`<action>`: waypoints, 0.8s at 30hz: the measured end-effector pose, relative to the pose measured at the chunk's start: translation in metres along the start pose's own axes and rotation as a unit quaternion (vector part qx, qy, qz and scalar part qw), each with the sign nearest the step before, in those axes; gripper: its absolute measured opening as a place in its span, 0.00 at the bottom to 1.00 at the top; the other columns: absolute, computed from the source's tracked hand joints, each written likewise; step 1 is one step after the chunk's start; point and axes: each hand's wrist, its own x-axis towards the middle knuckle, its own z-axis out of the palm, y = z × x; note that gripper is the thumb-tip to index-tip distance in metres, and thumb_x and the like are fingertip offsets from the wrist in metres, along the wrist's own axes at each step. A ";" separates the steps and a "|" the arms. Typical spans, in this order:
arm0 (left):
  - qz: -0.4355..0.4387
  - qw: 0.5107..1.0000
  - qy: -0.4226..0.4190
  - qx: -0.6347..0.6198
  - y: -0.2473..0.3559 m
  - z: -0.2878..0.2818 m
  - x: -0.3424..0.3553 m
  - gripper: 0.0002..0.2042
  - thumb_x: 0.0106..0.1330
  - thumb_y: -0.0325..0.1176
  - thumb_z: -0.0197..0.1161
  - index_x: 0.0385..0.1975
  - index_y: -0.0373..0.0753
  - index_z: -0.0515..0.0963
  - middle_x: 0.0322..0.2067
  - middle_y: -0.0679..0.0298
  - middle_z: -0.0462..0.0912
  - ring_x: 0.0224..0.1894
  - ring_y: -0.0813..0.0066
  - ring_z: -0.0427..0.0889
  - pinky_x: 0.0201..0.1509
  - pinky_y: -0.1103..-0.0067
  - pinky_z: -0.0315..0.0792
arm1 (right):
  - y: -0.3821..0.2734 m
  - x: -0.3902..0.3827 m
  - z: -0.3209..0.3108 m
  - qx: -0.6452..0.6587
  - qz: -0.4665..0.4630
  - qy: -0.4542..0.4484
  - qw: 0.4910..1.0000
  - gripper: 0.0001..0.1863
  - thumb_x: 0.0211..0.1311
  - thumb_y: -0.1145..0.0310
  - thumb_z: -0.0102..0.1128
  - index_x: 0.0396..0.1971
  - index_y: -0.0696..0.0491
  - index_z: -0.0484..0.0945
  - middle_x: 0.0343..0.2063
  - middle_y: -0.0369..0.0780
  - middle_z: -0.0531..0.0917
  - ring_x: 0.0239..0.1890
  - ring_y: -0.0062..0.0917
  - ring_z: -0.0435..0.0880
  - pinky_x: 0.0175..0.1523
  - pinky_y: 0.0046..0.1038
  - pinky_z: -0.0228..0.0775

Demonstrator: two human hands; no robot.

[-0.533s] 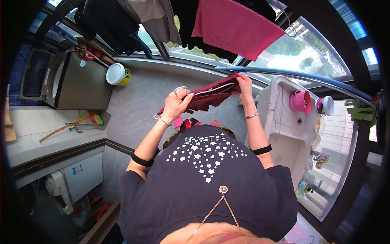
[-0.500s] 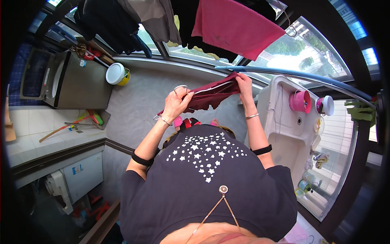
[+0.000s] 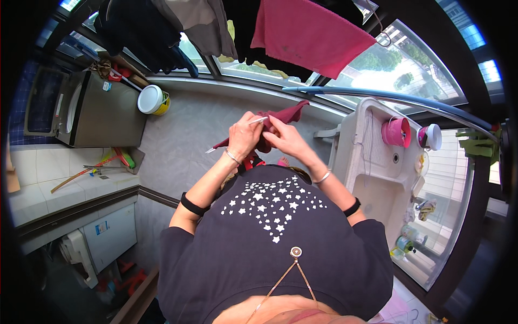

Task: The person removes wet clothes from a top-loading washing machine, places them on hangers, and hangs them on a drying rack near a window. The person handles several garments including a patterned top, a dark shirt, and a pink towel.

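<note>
My left hand (image 3: pixel 244 136) is closed around a white clothes hanger (image 3: pixel 259 120), one end of which pokes out beyond the fist. A maroon cloth (image 3: pixel 290 114) hangs bunched on the hanger, and its kind is hard to make out. Close beside the left hand, my right hand (image 3: pixel 288 141) pinches the cloth near the hanger's tip. Part of the cloth sticks out past the right hand toward the window, and another bit shows left of the left hand. Both hands are in front of my body, over the grey floor (image 3: pixel 189 119).
Laundry hangs overhead, including a pink towel (image 3: pixel 313 38) and dark trousers (image 3: pixel 145 38). To the right stands a white washing sink (image 3: pixel 372 167) holding a pink bucket (image 3: pixel 396 132). A washing machine (image 3: pixel 110 108) and a lidded bucket (image 3: pixel 152 100) are at the far left. A blue pole (image 3: pixel 388 96) crosses above the sink.
My right hand has come left from the cloth's far end to beside my left hand. The cloth, stretched out along the hanger before, is now bunched with a loose end.
</note>
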 end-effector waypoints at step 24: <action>0.070 0.997 -0.016 -0.004 -0.038 -0.110 0.026 0.12 0.61 0.34 0.66 0.42 0.37 0.81 0.30 0.58 0.80 0.32 0.62 0.80 0.42 0.72 0.72 | 0.023 0.005 -0.109 -0.104 -0.243 0.106 0.959 0.08 0.55 0.73 0.67 0.35 0.57 0.82 0.21 0.38 0.76 0.22 0.23 0.73 0.29 0.24 0.64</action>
